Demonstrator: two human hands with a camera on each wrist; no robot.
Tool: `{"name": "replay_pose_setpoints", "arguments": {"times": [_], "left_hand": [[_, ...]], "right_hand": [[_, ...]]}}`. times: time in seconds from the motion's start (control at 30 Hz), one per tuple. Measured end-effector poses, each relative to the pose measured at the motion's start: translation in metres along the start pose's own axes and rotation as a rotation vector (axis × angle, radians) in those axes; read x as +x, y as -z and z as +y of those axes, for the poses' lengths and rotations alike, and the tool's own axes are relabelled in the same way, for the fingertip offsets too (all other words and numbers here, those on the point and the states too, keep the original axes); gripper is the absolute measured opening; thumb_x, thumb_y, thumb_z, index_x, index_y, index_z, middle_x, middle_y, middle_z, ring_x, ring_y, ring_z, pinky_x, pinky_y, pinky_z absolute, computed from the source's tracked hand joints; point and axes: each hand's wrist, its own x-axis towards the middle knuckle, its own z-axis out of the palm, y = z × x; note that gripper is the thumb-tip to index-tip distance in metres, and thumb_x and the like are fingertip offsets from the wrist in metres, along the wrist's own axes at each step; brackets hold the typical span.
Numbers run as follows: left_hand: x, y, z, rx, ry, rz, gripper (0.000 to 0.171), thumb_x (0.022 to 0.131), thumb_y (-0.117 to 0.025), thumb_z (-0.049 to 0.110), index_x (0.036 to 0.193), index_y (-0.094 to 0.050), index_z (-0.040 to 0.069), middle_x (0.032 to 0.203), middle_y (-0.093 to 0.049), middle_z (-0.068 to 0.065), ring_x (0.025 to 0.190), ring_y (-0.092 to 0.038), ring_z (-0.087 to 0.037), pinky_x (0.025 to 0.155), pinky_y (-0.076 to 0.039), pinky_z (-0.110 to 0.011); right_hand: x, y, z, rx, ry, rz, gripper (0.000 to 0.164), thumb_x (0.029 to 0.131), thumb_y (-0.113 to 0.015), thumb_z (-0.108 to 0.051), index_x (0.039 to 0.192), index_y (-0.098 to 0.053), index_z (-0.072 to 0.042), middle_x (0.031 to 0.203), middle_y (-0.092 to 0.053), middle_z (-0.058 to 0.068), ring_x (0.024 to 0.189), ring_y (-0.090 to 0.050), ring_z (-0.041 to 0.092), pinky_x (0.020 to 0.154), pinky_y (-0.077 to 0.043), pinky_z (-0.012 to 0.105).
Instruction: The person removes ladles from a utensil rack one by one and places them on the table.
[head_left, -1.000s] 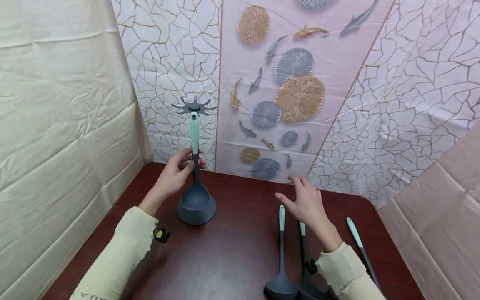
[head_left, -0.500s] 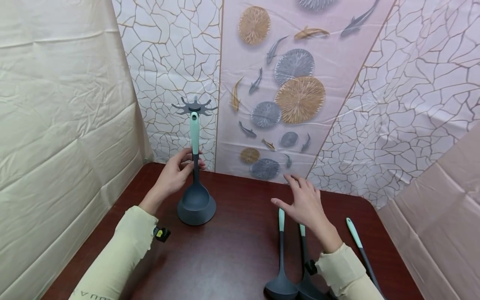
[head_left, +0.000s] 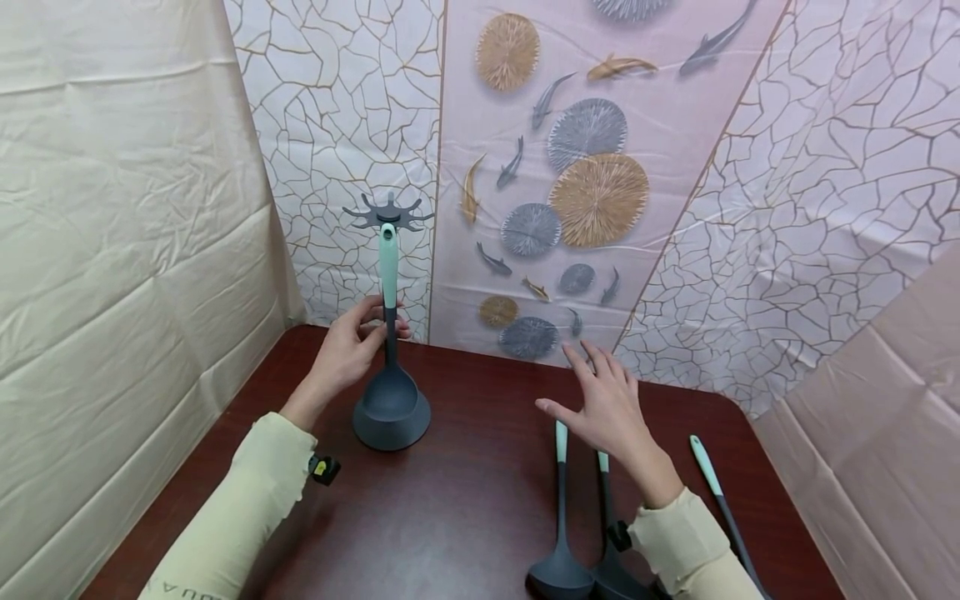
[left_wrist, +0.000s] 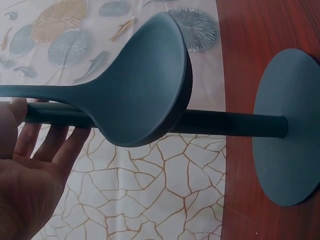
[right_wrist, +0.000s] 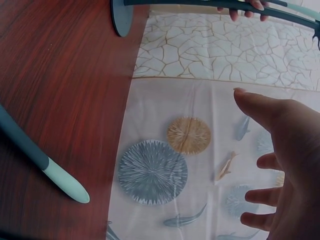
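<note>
A dark utensil stand, with a round base (head_left: 412, 432) and a top ring of curved hooks (head_left: 408, 218), stands upright at the table's back left. On its near side hangs a dark ladle (head_left: 392, 393) with a mint handle. My left hand (head_left: 348, 343) grips the stand's pole behind the ladle's shaft; the left wrist view shows its fingers round the pole (left_wrist: 230, 123). My right hand (head_left: 611, 408) hovers with spread fingers, holding nothing. Below it lie another ladle (head_left: 561, 573) and a second mint-handled utensil (head_left: 615, 575), whose head is partly hidden by the sleeve.
Farther right lies another mint-handled utensil (head_left: 707, 467), its head out of view. The dark red tabletop (head_left: 450, 508) ends at a patterned cloth (head_left: 600, 200) behind and plain drapes (head_left: 135, 275) at the sides.
My right hand has shifted slightly left and up, its fingers spreading a little more. The left hand, the stand and the hanging ladle have stayed in place.
</note>
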Motion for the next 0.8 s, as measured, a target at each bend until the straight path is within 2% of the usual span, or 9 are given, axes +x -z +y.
{"name": "replay_pose_setpoints", "arguments": {"times": [0.13, 0.4, 0.63, 0.7, 0.8], "left_hand": [[-0.001, -0.002, 0.001, 0.025, 0.001, 0.032, 0.035, 0.110, -0.060, 0.013, 0.145, -0.060, 0.014, 0.118, -0.075, -0.005, 0.105, -0.077, -0.023, 0.101, -0.056, -0.051], [-0.004, -0.007, 0.000, 0.013, -0.030, 0.093, 0.036, 0.109, -0.061, 0.012, 0.145, -0.062, 0.016, 0.118, -0.076, -0.006, 0.104, -0.077, -0.029, 0.096, -0.059, -0.048], [-0.007, -0.012, -0.001, 0.059, -0.039, 0.227, 0.033, 0.105, -0.069, 0.018, 0.138, -0.068, 0.018, 0.111, -0.078, -0.002, 0.092, -0.079, -0.022, 0.080, -0.061, -0.031], [-0.006, -0.014, -0.001, 0.079, -0.045, 0.263, 0.032, 0.104, -0.071, 0.019, 0.137, -0.069, 0.018, 0.111, -0.078, -0.001, 0.090, -0.079, -0.019, 0.077, -0.061, -0.030], [-0.005, -0.017, 0.000, 0.089, -0.052, 0.300, 0.031, 0.103, -0.072, 0.020, 0.134, -0.071, 0.019, 0.113, -0.078, -0.002, 0.091, -0.079, -0.016, 0.079, -0.063, -0.037]], "right_hand": [[0.001, 0.001, -0.002, -0.003, 0.012, 0.010, 0.101, 0.089, -0.074, -0.068, 0.167, -0.036, -0.018, 0.171, -0.028, 0.018, 0.153, -0.026, 0.048, 0.114, -0.021, 0.077], [0.004, 0.002, -0.007, 0.028, 0.021, 0.023, 0.100, 0.090, -0.077, -0.063, 0.167, -0.035, -0.016, 0.170, -0.028, 0.020, 0.154, -0.024, 0.046, 0.116, -0.021, 0.076], [0.007, 0.003, -0.012, 0.048, 0.025, 0.027, 0.098, 0.090, -0.078, -0.060, 0.166, -0.036, -0.016, 0.171, -0.028, 0.018, 0.155, -0.024, 0.046, 0.115, -0.021, 0.077], [0.008, 0.003, -0.014, 0.064, 0.017, 0.019, 0.097, 0.091, -0.077, -0.060, 0.167, -0.035, -0.017, 0.172, -0.026, 0.017, 0.155, -0.023, 0.047, 0.116, -0.020, 0.078], [0.010, 0.004, -0.016, 0.086, 0.017, 0.018, 0.097, 0.091, -0.078, -0.059, 0.167, -0.034, -0.019, 0.173, -0.025, 0.017, 0.155, -0.023, 0.047, 0.116, -0.019, 0.078]]}}
